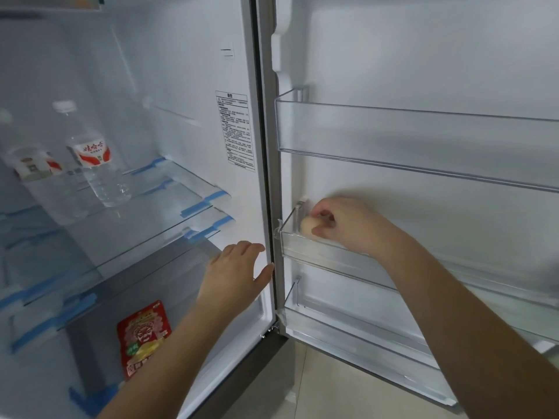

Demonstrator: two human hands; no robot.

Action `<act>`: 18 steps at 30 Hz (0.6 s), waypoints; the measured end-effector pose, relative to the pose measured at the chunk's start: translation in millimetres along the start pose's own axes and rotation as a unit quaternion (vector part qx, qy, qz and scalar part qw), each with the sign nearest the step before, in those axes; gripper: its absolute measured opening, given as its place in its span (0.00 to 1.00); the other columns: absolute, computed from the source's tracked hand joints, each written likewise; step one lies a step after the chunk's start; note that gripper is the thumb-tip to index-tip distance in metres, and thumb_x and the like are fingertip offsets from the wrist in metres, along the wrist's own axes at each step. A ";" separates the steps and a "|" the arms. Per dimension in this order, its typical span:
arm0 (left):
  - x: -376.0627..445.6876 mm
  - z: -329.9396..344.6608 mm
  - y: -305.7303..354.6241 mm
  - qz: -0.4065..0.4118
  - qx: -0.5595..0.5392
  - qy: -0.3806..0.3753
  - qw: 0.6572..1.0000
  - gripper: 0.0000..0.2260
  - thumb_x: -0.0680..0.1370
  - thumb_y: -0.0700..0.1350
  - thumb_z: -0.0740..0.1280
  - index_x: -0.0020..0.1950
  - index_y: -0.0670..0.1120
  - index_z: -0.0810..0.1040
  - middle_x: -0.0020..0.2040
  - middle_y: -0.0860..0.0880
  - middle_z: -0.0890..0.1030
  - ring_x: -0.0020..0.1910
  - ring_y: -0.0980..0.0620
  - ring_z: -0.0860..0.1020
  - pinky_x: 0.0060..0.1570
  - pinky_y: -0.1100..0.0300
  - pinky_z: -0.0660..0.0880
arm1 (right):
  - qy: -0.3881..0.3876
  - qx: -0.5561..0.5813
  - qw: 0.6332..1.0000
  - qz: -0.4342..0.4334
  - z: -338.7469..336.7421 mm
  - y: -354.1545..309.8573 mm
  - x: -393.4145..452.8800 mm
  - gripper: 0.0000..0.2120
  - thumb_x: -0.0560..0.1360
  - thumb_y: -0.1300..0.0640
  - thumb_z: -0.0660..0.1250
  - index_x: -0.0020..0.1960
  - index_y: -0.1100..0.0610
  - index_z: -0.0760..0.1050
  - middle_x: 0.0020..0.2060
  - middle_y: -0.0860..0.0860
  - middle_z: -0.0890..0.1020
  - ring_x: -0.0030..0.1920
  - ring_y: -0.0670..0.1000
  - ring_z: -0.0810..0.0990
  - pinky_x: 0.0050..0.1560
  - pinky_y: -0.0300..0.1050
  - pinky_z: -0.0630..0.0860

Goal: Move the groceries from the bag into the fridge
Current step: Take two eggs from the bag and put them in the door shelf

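Pale egg point(308, 227) sits gripped in right hand point(348, 226), middle door bin point(332, 255).

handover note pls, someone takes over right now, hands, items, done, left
Right hand: closed around an egg, at the left end of the middle door bin.
Left hand: open and empty, at the fridge's front edge.
Done: two water bottles stand on the glass shelf; a red snack packet lies lower down.
Left: let go of the egg. The bag is out of view, so what remains is unknown.

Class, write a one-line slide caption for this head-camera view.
Right hand places an egg in the middle door bin; open left hand hovers nearby.
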State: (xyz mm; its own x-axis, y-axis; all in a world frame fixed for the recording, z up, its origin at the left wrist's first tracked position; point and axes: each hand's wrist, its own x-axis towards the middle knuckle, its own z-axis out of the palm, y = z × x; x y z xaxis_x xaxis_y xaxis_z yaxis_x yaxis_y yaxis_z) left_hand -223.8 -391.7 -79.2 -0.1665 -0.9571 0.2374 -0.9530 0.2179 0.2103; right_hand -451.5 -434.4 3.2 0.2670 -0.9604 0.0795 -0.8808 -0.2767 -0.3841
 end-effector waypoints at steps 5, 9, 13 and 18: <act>-4.4 -4.4 10.5 -0.014 0.010 0.004 1.000 0.22 0.80 0.59 0.59 0.72 0.51 0.68 0.67 0.52 0.75 0.65 0.50 0.74 0.65 0.51 0.70 | 0.038 -0.011 0.999 0.004 -6.3 -2.5 -21.5 0.12 0.77 0.49 0.64 0.58 0.51 0.75 0.51 0.51 0.79 0.52 0.53 0.77 0.52 0.49 0.74; -11.0 -10.3 18.0 -0.038 0.017 -0.004 0.999 0.24 0.80 0.60 0.60 0.73 0.52 0.65 0.69 0.51 0.74 0.67 0.50 0.73 0.67 0.50 0.68 | 0.089 -0.059 0.994 -0.015 -12.3 -9.7 -53.7 0.14 0.79 0.48 0.58 0.62 0.51 0.73 0.54 0.51 0.77 0.52 0.56 0.76 0.49 0.50 0.75; -23.1 -18.5 23.9 -0.040 0.051 -0.013 0.998 0.24 0.80 0.61 0.58 0.74 0.54 0.64 0.71 0.52 0.72 0.69 0.51 0.70 0.69 0.49 0.65 | 0.137 -0.083 0.986 -0.049 -6.2 -6.2 -75.8 0.19 0.79 0.45 0.53 0.65 0.52 0.72 0.56 0.52 0.79 0.53 0.57 0.77 0.51 0.51 0.75; -44.7 -30.8 31.8 -0.021 0.118 -0.022 0.993 0.29 0.78 0.66 0.50 0.77 0.56 0.57 0.78 0.50 0.61 0.77 0.48 0.58 0.75 0.46 0.54 | 0.146 -0.121 0.981 -0.039 17.4 -0.5 -89.8 0.26 0.78 0.40 0.47 0.68 0.51 0.69 0.68 0.55 0.73 0.68 0.58 0.70 0.67 0.54 0.67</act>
State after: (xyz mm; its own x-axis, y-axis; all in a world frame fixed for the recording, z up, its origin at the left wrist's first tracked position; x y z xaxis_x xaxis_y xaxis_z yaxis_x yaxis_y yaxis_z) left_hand -238.9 -336.1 -54.0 -0.1313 -0.9729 0.1901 -0.9912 0.1318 -0.0102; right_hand -468.2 -347.4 -19.7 0.2450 -0.8942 0.3747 -0.9384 -0.3158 -0.1401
